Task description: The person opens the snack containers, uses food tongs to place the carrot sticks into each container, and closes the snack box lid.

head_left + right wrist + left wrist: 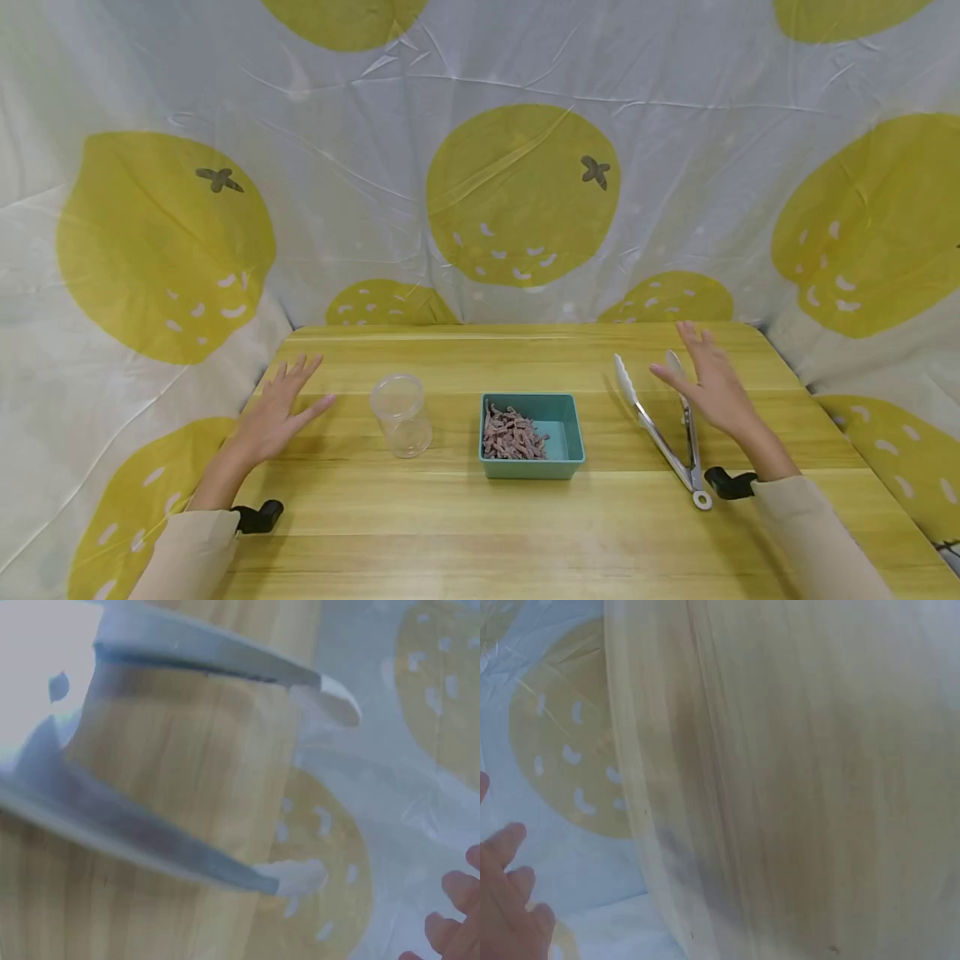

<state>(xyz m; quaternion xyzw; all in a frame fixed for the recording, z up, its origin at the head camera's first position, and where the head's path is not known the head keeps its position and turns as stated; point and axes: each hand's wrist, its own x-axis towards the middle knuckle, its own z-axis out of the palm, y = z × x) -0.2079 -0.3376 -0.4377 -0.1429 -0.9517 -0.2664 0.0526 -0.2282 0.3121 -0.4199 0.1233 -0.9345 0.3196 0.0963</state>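
Observation:
My left hand [273, 417] is held over the left side of the table with its fingers spread, holding nothing. To its right stands a clear plastic jar [402, 417]. On the other side my right hand [714, 387] has its fingers spread too, overlapping one arm of the metal tongs [663, 437] in the head view. The tongs lie spread apart with white tips pointing to the back; both arms [180, 825] show in the right wrist view. Midway between the hands sits a teal rectangular container [532, 469] with brownish-purple strips [513, 435] heaped mostly in its left part.
The wooden table [450, 533] has rounded back corners. A white cloth with yellow lemons [525, 196] hangs behind it and along both sides. Black wrist straps with camera mounts [258, 517] sit at the cuffs of the beige sleeves [187, 554].

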